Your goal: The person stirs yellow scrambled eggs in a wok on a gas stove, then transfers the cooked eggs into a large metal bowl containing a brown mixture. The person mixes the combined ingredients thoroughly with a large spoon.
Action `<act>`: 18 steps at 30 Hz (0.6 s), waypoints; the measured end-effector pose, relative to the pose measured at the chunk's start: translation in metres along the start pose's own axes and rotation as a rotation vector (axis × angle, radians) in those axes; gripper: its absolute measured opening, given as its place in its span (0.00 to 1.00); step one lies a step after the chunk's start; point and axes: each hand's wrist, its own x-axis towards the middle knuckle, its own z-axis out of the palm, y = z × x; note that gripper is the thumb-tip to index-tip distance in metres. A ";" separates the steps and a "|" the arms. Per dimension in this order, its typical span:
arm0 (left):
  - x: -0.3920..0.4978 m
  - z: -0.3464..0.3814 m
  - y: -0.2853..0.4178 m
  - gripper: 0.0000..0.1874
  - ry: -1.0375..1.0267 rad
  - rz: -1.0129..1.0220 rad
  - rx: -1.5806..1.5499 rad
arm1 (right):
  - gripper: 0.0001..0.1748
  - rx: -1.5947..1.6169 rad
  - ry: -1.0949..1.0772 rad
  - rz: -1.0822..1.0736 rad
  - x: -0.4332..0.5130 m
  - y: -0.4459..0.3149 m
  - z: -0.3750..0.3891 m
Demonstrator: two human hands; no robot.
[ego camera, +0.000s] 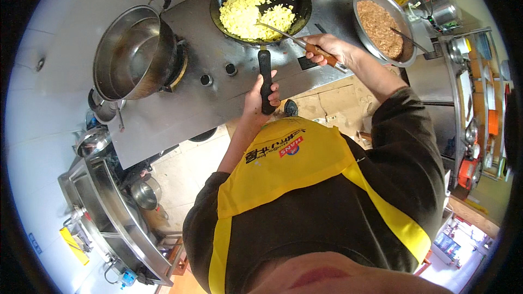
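Note:
A black wok [261, 8] sits over the steel stove counter in front of me, its long black handle [265, 65] pointing towards my body. My left hand [263, 96] is wrapped around that handle. Yellow scrambled egg [241, 12], broken into small pieces, covers the left and near part of the wok, with loose bits up the far wall. My right hand [325, 49] grips the wooden handle of a metal cooking utensil [282, 32]. Its shaft slants left into the wok, and its working end is buried in the egg.
Left on the stove stands a large two-handled metal pot [130, 53]. At right, a steel bowl [363, 45] holds brown minced food with a utensil in it. Two control knobs [231, 69] are on the counter [179, 118]. A sink [118, 220] lies lower left; a shelf rack [466, 102] stands right.

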 end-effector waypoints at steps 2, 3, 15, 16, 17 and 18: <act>0.001 -0.002 0.002 0.26 -0.022 -0.003 0.008 | 0.12 0.127 -0.067 -0.020 0.003 0.012 -0.003; 0.001 -0.003 0.003 0.26 -0.034 -0.007 0.014 | 0.11 0.184 -0.085 -0.030 0.001 0.017 -0.003; -0.001 -0.014 0.003 0.32 -0.061 0.008 0.107 | 0.20 0.187 0.025 -0.208 -0.046 0.039 -0.014; -0.002 -0.010 0.002 0.34 -0.041 0.012 0.131 | 0.19 0.197 0.020 -0.210 -0.049 0.039 -0.019; -0.001 -0.019 0.000 0.34 -0.063 0.007 0.111 | 0.19 0.206 0.016 -0.212 -0.053 0.040 -0.024; -0.001 -0.016 -0.001 0.34 0.001 0.029 0.140 | 0.19 0.235 0.038 -0.219 -0.062 0.038 -0.026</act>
